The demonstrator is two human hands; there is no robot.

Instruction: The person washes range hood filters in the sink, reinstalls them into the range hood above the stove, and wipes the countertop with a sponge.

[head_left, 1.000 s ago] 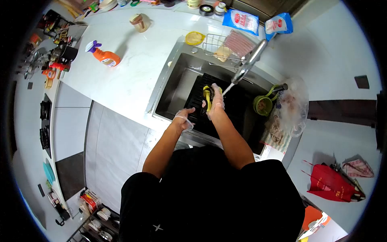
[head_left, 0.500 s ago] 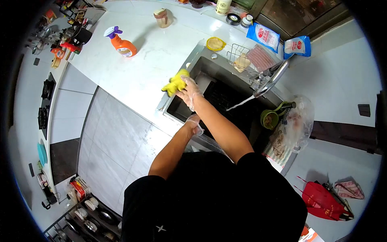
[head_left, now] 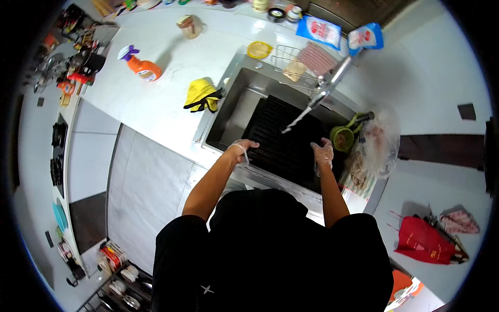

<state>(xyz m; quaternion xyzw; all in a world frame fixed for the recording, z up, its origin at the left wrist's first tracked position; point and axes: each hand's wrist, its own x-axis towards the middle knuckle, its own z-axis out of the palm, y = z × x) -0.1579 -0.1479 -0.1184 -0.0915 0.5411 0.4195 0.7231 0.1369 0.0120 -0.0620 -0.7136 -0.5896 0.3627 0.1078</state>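
A black ridged rack lies in the steel sink, with water from the tap running onto it. My left hand, in a clear plastic glove, is at the rack's near left edge with thumb and fingers apart. On the rack's right side is my right hand, also gloved, its fingers spread and nothing held. Whether either hand bears on the rack is hard to tell. A yellow and black cloth lies on the counter beside the sink's left rim.
An orange spray bottle and a lidded jar stand on the white counter. Behind the sink are a wire basket and blue packets. A green strainer and plastic bag are at the right.
My right hand has let go of the yellow cloth on the counter left of the sink and moved right to the rack. My left hand's fingers now show at the rack's left edge.
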